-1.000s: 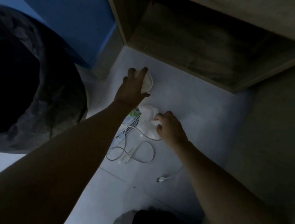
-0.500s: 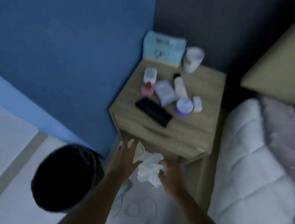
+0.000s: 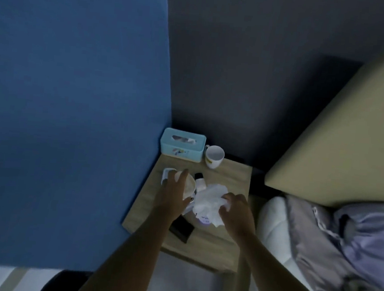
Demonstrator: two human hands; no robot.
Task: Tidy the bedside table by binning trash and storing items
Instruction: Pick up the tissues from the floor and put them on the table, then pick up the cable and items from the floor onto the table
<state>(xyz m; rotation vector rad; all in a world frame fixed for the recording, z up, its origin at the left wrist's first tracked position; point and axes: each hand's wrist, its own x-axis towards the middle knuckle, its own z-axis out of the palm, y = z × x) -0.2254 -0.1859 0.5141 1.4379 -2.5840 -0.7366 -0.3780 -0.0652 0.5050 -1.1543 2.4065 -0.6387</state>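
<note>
I counted two hands over the light wooden table [image 3: 229, 178], each carrying one piece of trash. The left hand [image 3: 174, 196] curled its fingers round one small pale round object [image 3: 189, 186]; I couldn't tell what it was. The right hand [image 3: 236, 214] pinched one crumpled white tissue [image 3: 209, 203], which hung between the two hands, just beside the left. Beyond the hands stood one teal tissue box [image 3: 181, 148] and one white mug [image 3: 214, 157]. One white bottle with a black cap [image 3: 200, 180] lay between the hands. One flat black rectangular object [image 3: 181, 230] lay under the left wrist, and one small purple jar [image 3: 203, 223] showed partly from beneath the tissue.
</note>
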